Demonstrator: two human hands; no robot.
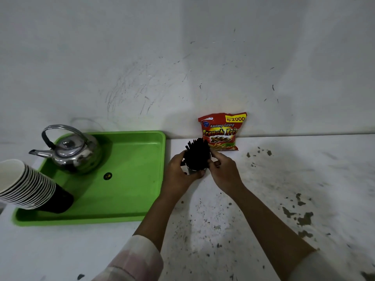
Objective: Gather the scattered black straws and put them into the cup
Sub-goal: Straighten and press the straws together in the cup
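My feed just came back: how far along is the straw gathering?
Nearly finished, it looks. The black straws stand bunched in the cup, and no loose ones show on the table. The left hand and right hand grip the cup from either side. Only letting go seems left.

Both hands are crowding the cup [195, 169]: the left hand [181, 171] is wrapping its left side and the right hand [222, 169] is closing in on its right, so the black straws [197, 152] are leaving only the top open. Just behind, a snack bag [222, 131] is leaning on the wall [182, 57]. To the left, the green tray [132, 199] is taking up the table [284, 179], carrying a kettle [71, 151] and stacked paper cups [28, 185].
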